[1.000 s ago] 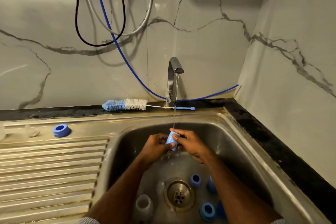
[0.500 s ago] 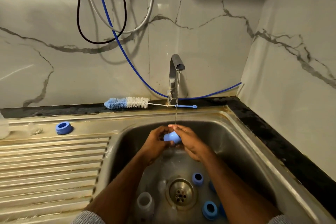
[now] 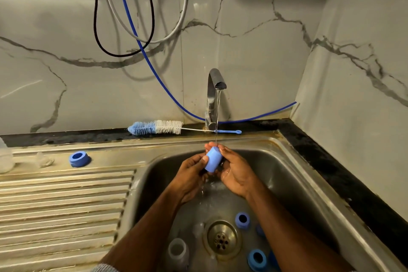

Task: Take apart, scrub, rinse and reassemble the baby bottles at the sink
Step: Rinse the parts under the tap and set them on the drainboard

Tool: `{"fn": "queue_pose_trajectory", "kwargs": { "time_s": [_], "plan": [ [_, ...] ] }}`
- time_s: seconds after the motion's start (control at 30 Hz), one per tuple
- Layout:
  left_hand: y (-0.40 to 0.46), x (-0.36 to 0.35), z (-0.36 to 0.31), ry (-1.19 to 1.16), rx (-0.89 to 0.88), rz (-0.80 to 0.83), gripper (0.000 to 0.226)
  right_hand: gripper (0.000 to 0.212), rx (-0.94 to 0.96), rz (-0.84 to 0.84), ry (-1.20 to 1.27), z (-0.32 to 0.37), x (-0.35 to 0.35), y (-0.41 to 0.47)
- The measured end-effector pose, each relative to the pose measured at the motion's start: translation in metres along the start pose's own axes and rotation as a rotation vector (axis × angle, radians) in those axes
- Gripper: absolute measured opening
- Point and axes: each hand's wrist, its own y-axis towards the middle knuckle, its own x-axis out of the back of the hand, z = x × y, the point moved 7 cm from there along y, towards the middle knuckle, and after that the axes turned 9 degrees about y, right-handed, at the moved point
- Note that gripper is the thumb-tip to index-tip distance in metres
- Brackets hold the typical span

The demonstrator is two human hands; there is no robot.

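Observation:
A light blue bottle cap [image 3: 212, 159] is held under the thin stream from the tap [image 3: 213, 97], over the sink basin [image 3: 293, 185]. My left hand [image 3: 189, 172] grips its lower left side and my right hand [image 3: 234, 170] cups it from the right, fingertips on its top. On the basin floor lie a clear bottle [image 3: 178, 252], a blue collar ring [image 3: 242, 220] by the drain [image 3: 221, 241], and another blue ring [image 3: 256, 259] partly behind my right forearm. A third blue ring [image 3: 78, 158] sits on the drainboard next to a clear teat [image 3: 44, 160].
A blue-and-white bottle brush [image 3: 157, 127] lies on the black ledge behind the sink. A clear bottle [image 3: 4, 157] stands at the far left edge. The ribbed drainboard [image 3: 61, 205] is on the left. Cables and a blue hose [image 3: 141, 44] hang on the marble wall.
Both hands have turned the blue cap under the water: it now stands more upright, with its closed end up, and more of it shows between the fingers.

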Motion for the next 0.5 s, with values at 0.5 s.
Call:
{"fn": "queue_pose_trajectory", "kwargs": {
  "time_s": [0.5],
  "plan": [
    [-0.007, -0.003, 0.012, -0.057, 0.240, -0.053, 0.051, 0.027, -0.046, -0.054, 0.114, -0.006, -0.011, -0.006]
  ]
}}
